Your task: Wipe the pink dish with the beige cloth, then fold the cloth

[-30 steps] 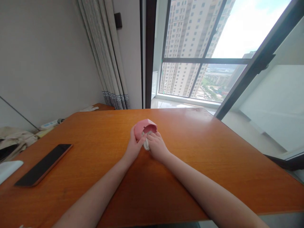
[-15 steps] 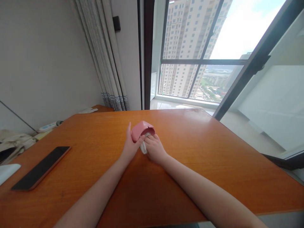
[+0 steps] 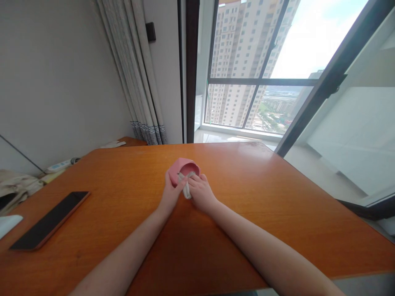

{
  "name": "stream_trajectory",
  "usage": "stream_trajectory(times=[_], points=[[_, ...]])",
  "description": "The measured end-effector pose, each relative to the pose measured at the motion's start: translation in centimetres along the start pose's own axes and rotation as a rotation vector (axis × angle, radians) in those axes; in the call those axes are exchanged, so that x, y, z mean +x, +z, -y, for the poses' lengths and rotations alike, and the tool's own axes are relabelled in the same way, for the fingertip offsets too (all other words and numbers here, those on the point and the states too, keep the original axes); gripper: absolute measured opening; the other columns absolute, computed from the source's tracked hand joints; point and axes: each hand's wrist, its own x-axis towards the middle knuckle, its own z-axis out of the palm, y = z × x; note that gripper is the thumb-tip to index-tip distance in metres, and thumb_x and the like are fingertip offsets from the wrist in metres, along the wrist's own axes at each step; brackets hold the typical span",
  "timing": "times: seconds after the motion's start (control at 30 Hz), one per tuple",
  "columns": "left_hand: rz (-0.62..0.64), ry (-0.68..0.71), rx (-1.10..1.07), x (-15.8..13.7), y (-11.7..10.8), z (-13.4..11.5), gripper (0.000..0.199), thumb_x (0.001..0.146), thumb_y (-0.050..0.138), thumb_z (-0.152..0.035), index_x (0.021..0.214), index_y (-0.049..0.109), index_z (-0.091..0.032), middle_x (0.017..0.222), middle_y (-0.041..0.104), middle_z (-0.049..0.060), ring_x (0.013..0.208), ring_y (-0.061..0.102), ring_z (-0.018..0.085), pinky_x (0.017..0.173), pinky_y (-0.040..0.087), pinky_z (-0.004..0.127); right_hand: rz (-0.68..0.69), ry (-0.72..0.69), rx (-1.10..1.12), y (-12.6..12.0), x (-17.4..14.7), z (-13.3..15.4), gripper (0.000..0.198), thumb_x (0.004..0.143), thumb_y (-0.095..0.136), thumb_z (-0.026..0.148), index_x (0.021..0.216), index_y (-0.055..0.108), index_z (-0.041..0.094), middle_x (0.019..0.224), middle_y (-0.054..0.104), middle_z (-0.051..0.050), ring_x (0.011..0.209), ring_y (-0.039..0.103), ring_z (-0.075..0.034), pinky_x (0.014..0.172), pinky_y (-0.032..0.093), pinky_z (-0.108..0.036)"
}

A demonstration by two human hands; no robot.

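Observation:
A pink hollow case [image 3: 175,169] is held over the middle of the table, its rounded opening turned toward me and to the right. My left hand [image 3: 170,192] grips it from the left, thumb across the front near the opening. A white band-like piece [image 3: 187,191] hangs from the opening between my hands; what it is exactly I cannot make out. Closed around this white piece at the mouth of the case is my right hand [image 3: 200,190]. Its fingertips are partly hidden at the opening.
The brown wooden table [image 3: 247,213] stretches out around my hands. At left lie a dark tablet-like slab [image 3: 51,222] and a white object [image 3: 9,224]. Beyond the left edge are a power strip [image 3: 58,165] and beige cloth [image 3: 18,185]. A curtain [image 3: 135,82] hangs behind.
The pink case has turned so its opening faces me more, showing more of its inside and the white piece. My left fingers, earlier stretched upward, now wrap closer around it.

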Motion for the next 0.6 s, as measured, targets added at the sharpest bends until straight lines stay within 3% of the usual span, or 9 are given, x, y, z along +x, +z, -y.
stream_trajectory(times=[0.13, 0.23, 0.3, 0.4, 0.5, 0.6], points=[[0.008, 0.022, 0.138, 0.4, -0.8, -1.1, 0.033, 0.079, 0.053, -0.042, 0.100, 0.050, -0.018, 0.094, 0.060, 0.005, 0.088, 0.058, 0.019, 0.084, 0.045, 0.034, 0.058, -0.170, 0.029, -0.2, 0.3, -0.7, 0.016, 0.084, 0.052, 0.017, 0.096, 0.061, 0.017, 0.087, 0.063, -0.006, 0.087, 0.049, -0.019, 0.078, 0.029, -0.033], [0.073, 0.049, 0.343, 1.0, -2.2, -2.0, 0.040, 0.075, 0.057, -0.044, 0.106, 0.054, -0.020, 0.093, 0.062, 0.005, 0.091, 0.059, 0.024, 0.085, 0.045, 0.038, 0.069, -0.125, -0.026, -0.1, 0.3, -0.9, 0.012, 0.087, 0.050, 0.017, 0.090, 0.062, 0.018, 0.088, 0.063, -0.006, 0.090, 0.048, -0.020, 0.078, 0.029, -0.033], [0.065, 0.055, 0.374, 0.9, -2.4, -2.2, 0.059, 0.070, 0.063, -0.044, 0.122, 0.046, -0.021, 0.097, 0.062, 0.006, 0.094, 0.059, 0.026, 0.086, 0.044, 0.040, 0.066, -0.080, -0.072, 0.0, 0.2, -0.7, 0.013, 0.088, 0.049, 0.017, 0.086, 0.061, 0.018, 0.089, 0.063, -0.007, 0.090, 0.048, -0.020, 0.075, 0.028, -0.034], [-0.055, 0.069, 0.189, 0.3, -1.2, -1.9, 0.078, 0.072, 0.062, -0.042, 0.137, 0.025, -0.020, 0.111, 0.057, 0.009, 0.102, 0.057, 0.023, 0.091, 0.043, 0.038, 0.013, -0.052, -0.060, 0.2, 0.0, -0.2, 0.014, 0.089, 0.047, 0.017, 0.089, 0.061, 0.019, 0.089, 0.064, -0.006, 0.091, 0.048, -0.019, 0.075, 0.027, -0.034], [-0.106, 0.075, 0.076, -0.1, -0.2, -1.6, 0.057, 0.077, 0.056, -0.041, 0.126, 0.037, -0.020, 0.116, 0.054, 0.008, 0.107, 0.053, 0.020, 0.095, 0.040, 0.035, -0.006, -0.075, 0.010, 0.2, 0.0, 0.0, 0.013, 0.087, 0.049, 0.016, 0.088, 0.062, 0.019, 0.085, 0.064, -0.005, 0.088, 0.050, -0.018, 0.077, 0.027, -0.034], [-0.057, 0.070, 0.129, 0.4, -0.8, -1.2, 0.037, 0.077, 0.056, -0.041, 0.106, 0.050, -0.018, 0.101, 0.058, 0.005, 0.097, 0.055, 0.019, 0.091, 0.042, 0.033, 0.040, -0.133, 0.084, 0.1, 0.0, -0.4, 0.011, 0.086, 0.052, 0.019, 0.087, 0.063, 0.019, 0.085, 0.065, -0.004, 0.086, 0.051, -0.017, 0.078, 0.028, -0.033]])
